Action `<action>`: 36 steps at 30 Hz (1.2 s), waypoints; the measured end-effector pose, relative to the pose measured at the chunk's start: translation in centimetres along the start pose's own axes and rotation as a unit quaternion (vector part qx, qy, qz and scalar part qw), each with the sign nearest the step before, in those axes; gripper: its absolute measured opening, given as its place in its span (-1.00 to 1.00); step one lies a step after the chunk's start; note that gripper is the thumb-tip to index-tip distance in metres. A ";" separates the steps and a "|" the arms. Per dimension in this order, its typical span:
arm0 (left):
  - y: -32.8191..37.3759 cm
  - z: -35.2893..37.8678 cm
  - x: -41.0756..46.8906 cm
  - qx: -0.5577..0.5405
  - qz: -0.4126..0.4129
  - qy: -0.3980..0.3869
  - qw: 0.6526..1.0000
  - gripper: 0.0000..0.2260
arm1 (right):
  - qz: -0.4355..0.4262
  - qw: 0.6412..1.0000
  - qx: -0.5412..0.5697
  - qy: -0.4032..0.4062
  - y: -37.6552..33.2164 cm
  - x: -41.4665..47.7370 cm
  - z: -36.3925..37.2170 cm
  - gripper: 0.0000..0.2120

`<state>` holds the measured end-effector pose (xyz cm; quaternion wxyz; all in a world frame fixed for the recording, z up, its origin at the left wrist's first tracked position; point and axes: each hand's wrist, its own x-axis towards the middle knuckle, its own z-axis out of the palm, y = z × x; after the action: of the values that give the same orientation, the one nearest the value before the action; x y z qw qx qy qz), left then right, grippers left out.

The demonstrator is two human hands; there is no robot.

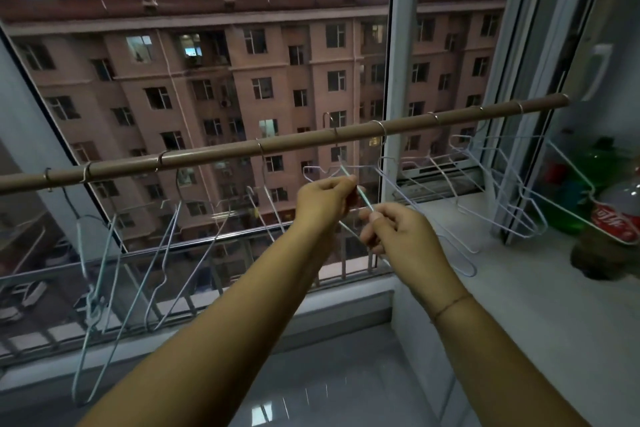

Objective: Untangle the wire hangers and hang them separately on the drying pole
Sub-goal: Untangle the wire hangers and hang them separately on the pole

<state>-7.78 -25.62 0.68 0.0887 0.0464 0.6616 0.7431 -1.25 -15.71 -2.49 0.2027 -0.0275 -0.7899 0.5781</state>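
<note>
Cola bottle [614,220] on windowsill [519,305], green container [571,218] behind, apartment block [207,80] outside

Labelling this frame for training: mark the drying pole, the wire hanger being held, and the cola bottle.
drying pole [214,152], head view, bare stretch between two hooks.
wire hanger [362,195], head view, straight pale wire section.
cola bottle [614,222], head view, red label.

Before the window [207,80], hangers [92,302] hook all along the drying pole [284,146], with left hand [323,199] and right hand [398,230] just below its middle and seemingly a bottle [616,218] on the right sill [519,288].
</note>
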 end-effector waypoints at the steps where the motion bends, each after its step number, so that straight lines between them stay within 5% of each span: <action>1: 0.3 0.0 0.6 0.001 0.001 0.012 1.000 -0.77 | 0.003 1.000 0.000 -0.002 -0.2 0.6 0.3 -0.79; 17: -1.7 -2.0 1.2 0.073 -0.001 0.041 0.997 -0.81 | 0.049 0.998 -0.006 -0.035 2.0 1.3 2.1 -0.80; 27: 0.2 -8.7 -3.5 0.095 0.164 0.179 0.965 -0.85 | -0.148 0.984 -0.050 0.085 -0.8 -1.0 6.4 -0.67; 30: 0.3 -13.2 -4.3 0.119 0.184 0.263 0.939 -0.81 | -0.172 0.985 0.001 0.002 -2.2 -2.2 10.1 -0.70; 36: 0.1 -20.2 -4.4 0.128 0.125 0.312 0.933 -0.76 | -0.033 0.979 0.049 -0.194 -2.3 -3.5 18.2 -0.73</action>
<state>-7.19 -46.16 -1.42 -0.2225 -0.0941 0.7344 0.6342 -4.06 -33.89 -5.87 0.0654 0.1211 -0.7853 0.6036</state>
